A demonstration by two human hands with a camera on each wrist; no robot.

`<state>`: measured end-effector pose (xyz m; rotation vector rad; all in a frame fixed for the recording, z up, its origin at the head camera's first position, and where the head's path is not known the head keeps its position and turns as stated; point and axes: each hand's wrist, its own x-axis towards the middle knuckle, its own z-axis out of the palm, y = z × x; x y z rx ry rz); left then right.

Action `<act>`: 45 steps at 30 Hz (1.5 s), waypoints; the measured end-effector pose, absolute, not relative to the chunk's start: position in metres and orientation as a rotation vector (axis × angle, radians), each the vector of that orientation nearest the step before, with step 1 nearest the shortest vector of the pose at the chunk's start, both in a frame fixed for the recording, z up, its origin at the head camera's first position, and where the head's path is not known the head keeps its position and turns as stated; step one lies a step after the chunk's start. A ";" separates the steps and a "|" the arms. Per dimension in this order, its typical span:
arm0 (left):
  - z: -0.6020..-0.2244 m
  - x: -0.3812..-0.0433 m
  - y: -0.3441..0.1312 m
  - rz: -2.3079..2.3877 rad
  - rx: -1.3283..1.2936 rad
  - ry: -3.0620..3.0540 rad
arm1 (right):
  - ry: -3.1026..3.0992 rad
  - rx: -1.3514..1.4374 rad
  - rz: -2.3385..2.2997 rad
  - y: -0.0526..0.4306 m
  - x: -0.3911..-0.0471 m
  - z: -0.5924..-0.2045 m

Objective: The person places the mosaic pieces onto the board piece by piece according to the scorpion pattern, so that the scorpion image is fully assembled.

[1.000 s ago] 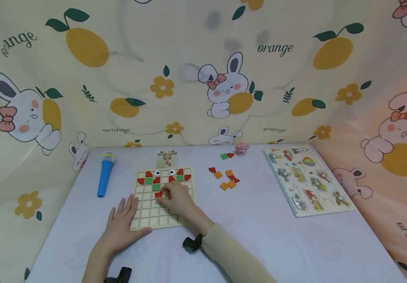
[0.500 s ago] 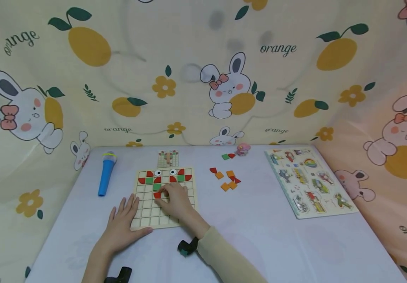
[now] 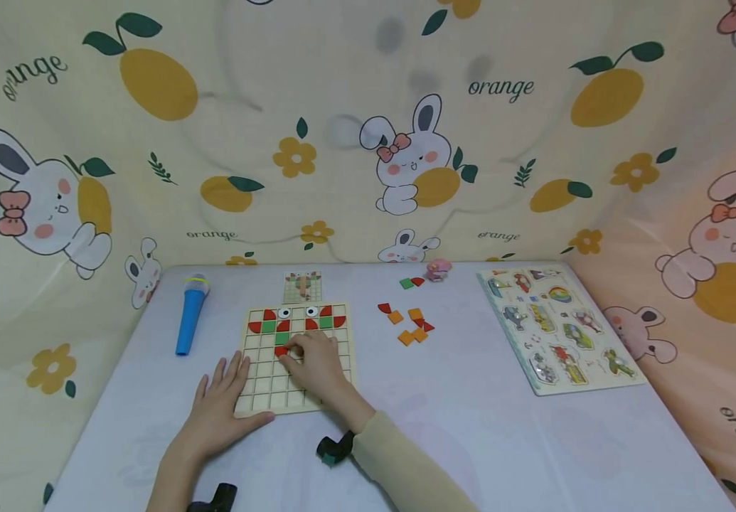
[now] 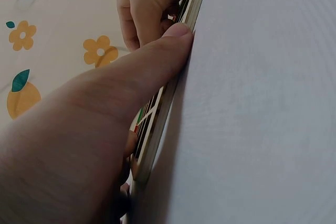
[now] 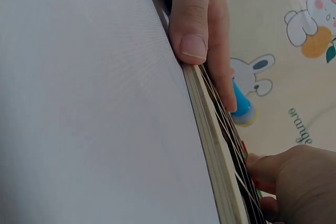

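A pale wooden grid board [image 3: 259, 392] lies on the table, with red, green and eye tiles in its upper rows. My right hand [image 3: 318, 364] pinches a red tile [image 3: 281, 351] between thumb and fingertips, at the cell just under a single green square [image 3: 282, 339]. Part of that tile is hidden by the fingers. My left hand [image 3: 222, 409] lies with straight, spread fingers on the board's left side, its thumb along the near edge. In the left wrist view the thumb [image 4: 142, 72] presses against the board's edge [image 4: 168, 98].
Loose orange squares [image 3: 405, 338] and red pieces [image 3: 384, 308] lie right of the board. Behind it is a small picture card [image 3: 302, 287]. A blue toy microphone [image 3: 192, 320] stands out at left, a picture puzzle board [image 3: 556, 327] at right, a pink figurine [image 3: 438, 269] at the back.
My right hand has shifted slightly left, and the red tile with it, closer under the green square. The left hand stays in place.
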<state>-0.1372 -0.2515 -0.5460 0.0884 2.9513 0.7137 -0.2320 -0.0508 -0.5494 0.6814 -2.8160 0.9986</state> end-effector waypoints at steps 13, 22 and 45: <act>-0.545 -0.137 -0.252 0.715 0.094 2.963 | -2.798 0.624 1.060 -0.053 -0.230 -0.548; -0.545 -0.137 -0.252 0.709 0.084 2.965 | -2.749 0.632 1.067 -0.053 -0.232 -0.549; -0.544 -0.136 -0.250 0.725 0.072 2.943 | -2.770 0.688 1.201 -0.037 -0.240 -0.535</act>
